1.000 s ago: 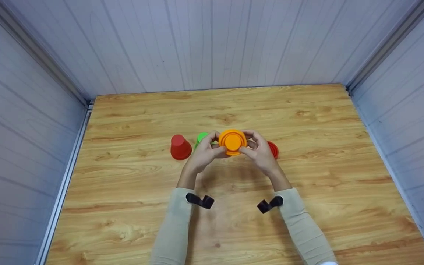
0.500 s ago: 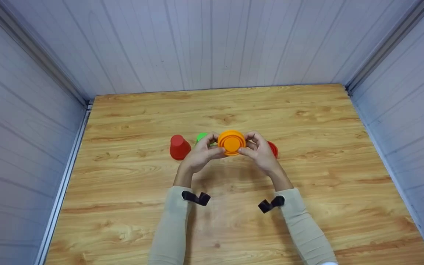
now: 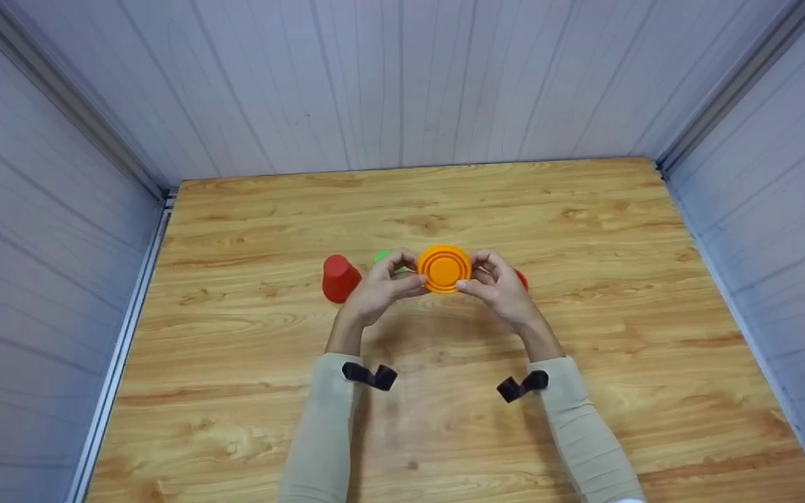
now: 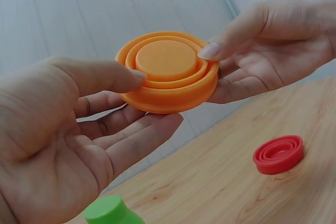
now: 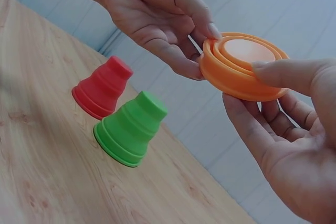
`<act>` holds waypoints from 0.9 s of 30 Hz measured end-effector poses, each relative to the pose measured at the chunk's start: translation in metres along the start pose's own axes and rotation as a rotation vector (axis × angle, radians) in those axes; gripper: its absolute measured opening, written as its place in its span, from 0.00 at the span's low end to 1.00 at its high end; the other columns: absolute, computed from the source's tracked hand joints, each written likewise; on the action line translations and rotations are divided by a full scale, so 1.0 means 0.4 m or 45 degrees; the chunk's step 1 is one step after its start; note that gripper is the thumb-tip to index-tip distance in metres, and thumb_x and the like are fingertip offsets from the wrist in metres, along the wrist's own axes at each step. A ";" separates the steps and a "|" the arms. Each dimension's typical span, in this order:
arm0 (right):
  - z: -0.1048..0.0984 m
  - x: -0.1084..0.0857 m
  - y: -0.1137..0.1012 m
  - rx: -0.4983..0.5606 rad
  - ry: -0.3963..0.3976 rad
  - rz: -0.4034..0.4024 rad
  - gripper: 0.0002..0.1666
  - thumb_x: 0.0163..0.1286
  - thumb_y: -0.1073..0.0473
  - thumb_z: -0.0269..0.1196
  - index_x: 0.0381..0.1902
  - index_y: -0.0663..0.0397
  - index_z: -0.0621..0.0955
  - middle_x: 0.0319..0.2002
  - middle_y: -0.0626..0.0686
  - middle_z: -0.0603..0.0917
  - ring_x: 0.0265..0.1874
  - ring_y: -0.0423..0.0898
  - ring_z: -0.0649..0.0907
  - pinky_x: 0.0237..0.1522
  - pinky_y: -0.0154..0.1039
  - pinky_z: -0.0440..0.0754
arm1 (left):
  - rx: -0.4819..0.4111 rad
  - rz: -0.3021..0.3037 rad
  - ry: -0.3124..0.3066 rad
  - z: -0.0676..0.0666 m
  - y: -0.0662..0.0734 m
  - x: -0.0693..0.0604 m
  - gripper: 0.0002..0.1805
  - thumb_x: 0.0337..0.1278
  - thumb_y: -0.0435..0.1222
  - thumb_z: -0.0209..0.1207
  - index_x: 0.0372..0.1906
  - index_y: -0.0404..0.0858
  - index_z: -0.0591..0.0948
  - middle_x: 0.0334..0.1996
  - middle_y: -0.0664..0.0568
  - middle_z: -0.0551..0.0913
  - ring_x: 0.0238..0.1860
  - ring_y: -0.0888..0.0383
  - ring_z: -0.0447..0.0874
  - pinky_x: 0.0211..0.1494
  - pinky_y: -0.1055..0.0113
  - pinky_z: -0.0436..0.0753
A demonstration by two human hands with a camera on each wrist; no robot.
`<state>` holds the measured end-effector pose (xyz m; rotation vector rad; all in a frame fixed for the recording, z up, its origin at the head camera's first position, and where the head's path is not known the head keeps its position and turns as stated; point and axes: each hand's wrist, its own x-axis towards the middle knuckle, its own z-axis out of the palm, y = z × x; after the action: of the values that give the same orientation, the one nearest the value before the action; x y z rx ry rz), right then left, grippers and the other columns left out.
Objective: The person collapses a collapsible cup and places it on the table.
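Left hand and right hand pinch a collapsed orange cup; from above, we barely see the green cup.

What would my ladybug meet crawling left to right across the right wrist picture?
Red cup → green cup → flattened orange cup → right hand. The left hand overlaps several of these left to right, so I skipped it.
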<state>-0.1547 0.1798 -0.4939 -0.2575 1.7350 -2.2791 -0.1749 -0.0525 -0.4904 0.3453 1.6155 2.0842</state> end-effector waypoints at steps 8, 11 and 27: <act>0.005 0.002 0.003 0.055 0.012 -0.003 0.21 0.63 0.71 0.63 0.50 0.63 0.67 0.50 0.57 0.72 0.47 0.47 0.79 0.49 0.40 0.84 | 0.034 0.002 0.050 -0.006 0.000 -0.005 0.15 0.61 0.30 0.59 0.51 0.32 0.72 0.48 0.42 0.70 0.48 0.50 0.82 0.54 0.57 0.82; 0.004 0.002 0.005 0.063 0.012 -0.005 0.20 0.63 0.70 0.63 0.50 0.63 0.68 0.50 0.57 0.72 0.47 0.47 0.79 0.50 0.41 0.83 | 0.032 0.000 0.065 -0.006 0.001 -0.006 0.15 0.62 0.31 0.59 0.51 0.31 0.72 0.47 0.43 0.71 0.47 0.51 0.82 0.56 0.53 0.81; -0.016 -0.001 0.005 -0.073 0.105 -0.069 0.19 0.63 0.66 0.65 0.50 0.67 0.76 0.44 0.55 0.81 0.42 0.44 0.82 0.38 0.30 0.83 | 0.214 0.004 0.167 -0.017 0.009 -0.005 0.16 0.60 0.34 0.61 0.52 0.35 0.78 0.36 0.48 0.74 0.40 0.46 0.78 0.48 0.59 0.84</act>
<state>-0.1560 0.1852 -0.4974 -0.2273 1.8583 -2.3107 -0.1770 -0.0597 -0.4888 0.2716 1.8743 2.0151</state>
